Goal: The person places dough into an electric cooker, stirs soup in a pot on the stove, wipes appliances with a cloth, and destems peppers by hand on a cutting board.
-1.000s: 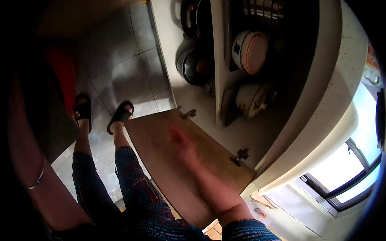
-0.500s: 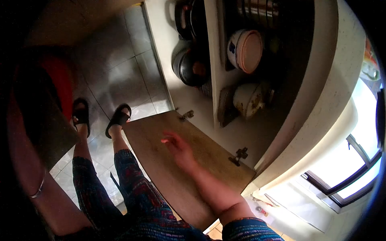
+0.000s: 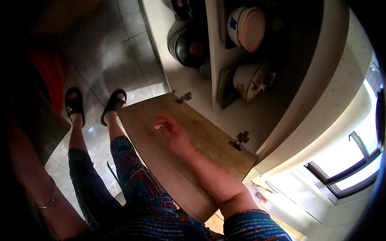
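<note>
My right hand (image 3: 173,136) is over the inner face of a wooden cabinet door (image 3: 161,176), which stands swung out on metal hinges. Its fingers are loosely bent and apart, with nothing seen between them; whether they touch the door I cannot tell. My left forearm (image 3: 46,180), with a thin bracelet (image 3: 50,199) at the wrist, reaches into deep shadow at the left. The left hand itself is lost in the dark, beside a dark flat panel (image 3: 50,134) and something red (image 3: 50,76).
Inside the cabinet are a black pot (image 3: 185,48), a white container with a pink lid (image 3: 251,30) and a stained white pot (image 3: 249,82). A curved counter edge (image 3: 325,104) overhangs them. My sandalled feet (image 3: 114,106) stand on grey tiles (image 3: 108,68). A window (image 3: 341,160) is at the right.
The view has tilted, so the cabinet's contents and my feet sit higher in it. My right hand stays over the door, fingers still bent. The left side is darker.
</note>
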Available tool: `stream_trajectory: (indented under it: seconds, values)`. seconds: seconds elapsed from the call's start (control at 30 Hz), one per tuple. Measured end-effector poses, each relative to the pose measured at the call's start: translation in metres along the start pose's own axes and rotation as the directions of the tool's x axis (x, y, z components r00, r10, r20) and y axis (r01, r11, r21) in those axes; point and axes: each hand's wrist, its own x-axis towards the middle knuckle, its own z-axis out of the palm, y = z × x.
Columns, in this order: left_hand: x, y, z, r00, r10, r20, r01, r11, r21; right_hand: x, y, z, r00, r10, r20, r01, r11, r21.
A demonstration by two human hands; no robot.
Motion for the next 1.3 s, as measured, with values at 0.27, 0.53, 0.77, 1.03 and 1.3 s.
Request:
stream_trajectory:
  seconds: [0.27, 0.53, 0.77, 1.03, 1.3]
  values:
    - [-0.056, -0.047, -0.003, 0.950, 0.001, 0.311, -0.144, 0.888, 0.437, 0.001, -0.005, 0.003, 0.999, 0.047, 0.024, -0.050, 0.993, 0.110]
    - [-0.148, -0.107, -0.020, 0.717, -0.210, 0.665, -0.080, 0.923, 0.377, -0.001, -0.001, -0.001, 0.997, 0.065, 0.040, -0.069, 0.993, 0.097]
    - [-0.187, -0.116, -0.057, 0.535, -0.500, 0.681, -0.118, 0.754, 0.646, -0.003, 0.009, 0.004, 0.998, 0.056, 0.027, -0.060, 0.985, 0.160]
    - [-0.240, -0.182, -0.101, 0.559, -0.143, 0.817, -0.419, 0.801, 0.427, 0.001, 0.037, -0.001, 0.998, 0.022, -0.060, -0.024, 0.999, -0.036]
    - [-0.250, -0.197, -0.108, 0.540, -0.477, 0.694, -0.233, 0.708, 0.667, 0.008, 0.015, -0.022, 0.990, -0.018, -0.142, 0.027, 0.997, 0.067]
